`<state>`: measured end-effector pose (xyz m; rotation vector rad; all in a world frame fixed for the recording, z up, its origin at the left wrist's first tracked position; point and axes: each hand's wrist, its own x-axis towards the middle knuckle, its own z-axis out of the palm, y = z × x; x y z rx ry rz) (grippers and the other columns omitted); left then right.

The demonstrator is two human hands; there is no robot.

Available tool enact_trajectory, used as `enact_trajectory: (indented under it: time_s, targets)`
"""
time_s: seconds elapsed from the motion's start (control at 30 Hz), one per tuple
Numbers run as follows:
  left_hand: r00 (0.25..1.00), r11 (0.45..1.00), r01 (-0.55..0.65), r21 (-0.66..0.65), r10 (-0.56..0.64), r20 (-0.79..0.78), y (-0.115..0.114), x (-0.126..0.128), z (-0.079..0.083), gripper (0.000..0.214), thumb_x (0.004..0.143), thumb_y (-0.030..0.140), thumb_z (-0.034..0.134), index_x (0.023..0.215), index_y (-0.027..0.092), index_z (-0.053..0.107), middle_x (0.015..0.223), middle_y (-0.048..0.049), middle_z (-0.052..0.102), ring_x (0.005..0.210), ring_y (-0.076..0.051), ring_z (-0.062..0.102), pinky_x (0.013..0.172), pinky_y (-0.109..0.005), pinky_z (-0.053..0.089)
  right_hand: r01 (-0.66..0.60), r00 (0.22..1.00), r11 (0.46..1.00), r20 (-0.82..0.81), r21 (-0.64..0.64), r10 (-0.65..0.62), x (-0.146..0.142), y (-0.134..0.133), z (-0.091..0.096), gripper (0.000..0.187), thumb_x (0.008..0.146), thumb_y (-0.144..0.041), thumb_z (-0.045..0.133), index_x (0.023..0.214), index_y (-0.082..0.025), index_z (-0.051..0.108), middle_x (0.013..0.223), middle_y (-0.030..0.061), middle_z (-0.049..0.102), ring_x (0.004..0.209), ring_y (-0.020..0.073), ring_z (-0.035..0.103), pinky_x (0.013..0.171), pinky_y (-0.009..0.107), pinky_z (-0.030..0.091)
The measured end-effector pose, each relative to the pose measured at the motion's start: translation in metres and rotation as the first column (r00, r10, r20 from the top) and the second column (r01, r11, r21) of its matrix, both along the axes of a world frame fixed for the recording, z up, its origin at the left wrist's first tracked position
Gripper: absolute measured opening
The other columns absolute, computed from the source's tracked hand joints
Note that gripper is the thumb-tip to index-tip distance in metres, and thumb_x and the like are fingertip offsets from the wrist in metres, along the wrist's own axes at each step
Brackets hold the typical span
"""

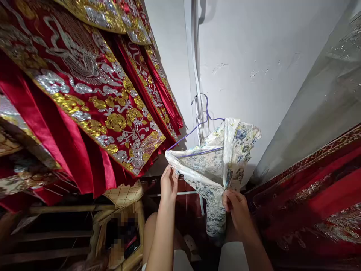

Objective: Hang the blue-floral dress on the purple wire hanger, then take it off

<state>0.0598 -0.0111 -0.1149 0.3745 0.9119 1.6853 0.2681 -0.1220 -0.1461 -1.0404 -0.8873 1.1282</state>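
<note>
A white garment with a blue and yellow floral pattern (pixel 217 165) hangs on a purple wire hanger (pixel 194 130), in front of a white wall. My left hand (pixel 168 185) pinches the garment's left edge near the hanger's lower left corner. My right hand (pixel 235 205) grips the bunched fabric at the lower middle, where the cloth gathers and drops down. The hanger's hook (pixel 205 103) sits against a white strap running down the wall.
Red satin robes with gold and silver embroidery (pixel 93 101) hang at the left, close to the hanger. More red embroidered cloth under clear plastic (pixel 316 195) lies at the right. A woven basket (pixel 124 195) and wooden furniture stand below left.
</note>
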Motion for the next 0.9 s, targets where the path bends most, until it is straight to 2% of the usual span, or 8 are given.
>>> enact_trajectory:
  time_s: [0.07, 0.17, 0.23, 0.3, 0.43, 0.57, 0.73, 0.9]
  targets:
    - [0.948, 0.993, 0.070, 0.090, -0.038, -0.317, 0.002, -0.004, 0.010, 0.010, 0.087, 0.018, 0.060, 0.089, 0.016, 0.069, 0.090, -0.0052, 0.074, 0.085, -0.017, 0.068, 0.083, -0.027, 0.053, -0.031, 0.999, 0.999, 0.042, -0.010, 0.031, 0.007, -0.004, 0.002, 0.049, 0.088, -0.047, 0.061, 0.048, -0.022, 0.049, 0.048, -0.0022, 0.044, 0.047, 0.0113, 0.038, 0.051, 0.027, 0.032]
    - [0.538, 0.974, 0.225, 0.030, -0.098, -0.837, -0.007, -0.008, 0.017, 0.012, 0.081, 0.016, 0.058, 0.078, 0.016, 0.069, 0.088, -0.0088, 0.076, 0.087, -0.025, 0.067, 0.080, -0.032, 0.050, -0.110, 0.988, 0.993, 0.105, -0.035, 0.114, 0.011, -0.004, 0.006, 0.046, 0.085, -0.047, 0.060, 0.048, -0.023, 0.048, 0.045, -0.0028, 0.042, 0.045, 0.0114, 0.037, 0.051, 0.028, 0.032]
    - [0.276, 0.940, 0.327, -0.094, -0.190, -0.942, -0.019, -0.005, 0.014, 0.016, 0.079, 0.011, 0.053, 0.072, 0.016, 0.067, 0.086, -0.0106, 0.075, 0.086, -0.027, 0.066, 0.079, -0.034, 0.047, -0.191, 0.966, 0.978, 0.159, -0.081, 0.202, 0.011, -0.002, 0.004, 0.043, 0.084, -0.046, 0.057, 0.049, -0.023, 0.049, 0.040, -0.0035, 0.040, 0.042, 0.0111, 0.035, 0.050, 0.028, 0.031]
    - [0.170, 0.886, 0.438, -0.155, -0.251, -0.953, -0.029, 0.002, 0.011, 0.018, 0.079, 0.011, 0.051, 0.072, 0.016, 0.066, 0.085, -0.0098, 0.074, 0.086, -0.027, 0.066, 0.078, -0.034, 0.046, -0.271, 0.928, 0.952, 0.223, -0.142, 0.297, 0.012, 0.001, -0.004, 0.041, 0.084, -0.046, 0.054, 0.050, -0.022, 0.051, 0.038, -0.0040, 0.041, 0.039, 0.0106, 0.033, 0.049, 0.028, 0.030]
    - [0.391, 0.868, 0.494, 0.058, -0.162, -0.906, -0.034, 0.018, 0.018, 0.022, 0.093, 0.033, 0.053, 0.080, 0.018, 0.062, 0.080, -0.0036, 0.065, 0.080, -0.021, 0.059, 0.078, -0.030, 0.045, -0.363, 0.822, 0.899, 0.370, -0.244, 0.433, 0.024, 0.009, -0.017, 0.045, 0.090, -0.047, 0.051, 0.052, -0.022, 0.053, 0.039, -0.0036, 0.043, 0.040, 0.0119, 0.038, 0.050, 0.028, 0.034]
    - [0.628, 0.842, 0.480, 0.248, -0.133, -0.767, -0.044, 0.034, 0.043, 0.034, 0.095, 0.051, 0.056, 0.084, 0.018, 0.060, 0.078, -0.0011, 0.057, 0.077, -0.017, 0.053, 0.076, -0.027, 0.044, -0.275, 0.849, 0.955, 0.438, -0.108, 0.294, 0.029, 0.022, 0.003, 0.047, 0.097, -0.058, 0.047, 0.073, -0.021, 0.064, 0.069, 0.0039, 0.064, 0.072, 0.0204, 0.060, 0.077, 0.034, 0.049]
    - [0.488, 0.720, 0.664, 0.201, -0.214, -0.846, -0.069, 0.048, 0.068, 0.032, 0.099, 0.048, 0.053, 0.090, 0.019, 0.064, 0.084, -0.0037, 0.061, 0.081, -0.018, 0.057, 0.079, -0.028, 0.047, -0.588, 0.809, 0.809, -0.020, -0.015, 0.587, -0.005, 0.036, 0.033, 0.075, 0.083, -0.085, 0.048, 0.122, -0.023, 0.065, 0.123, 0.0119, 0.067, 0.127, 0.0296, 0.054, 0.110, 0.044, 0.040]
    - [0.392, 0.734, 0.648, 0.204, -0.092, -0.915, -0.066, 0.020, 0.055, 0.039, 0.102, 0.050, 0.044, 0.126, 0.024, 0.059, 0.132, -0.0111, 0.058, 0.128, -0.025, 0.051, 0.112, -0.038, 0.038, -0.808, 0.589, 0.589, 0.020, 0.018, 0.808, -0.021, 0.043, 0.062, 0.065, 0.069, -0.056, 0.083, 0.120, -0.021, 0.065, 0.113, 0.0090, 0.071, 0.113, 0.0292, 0.063, 0.102, 0.043, 0.047]
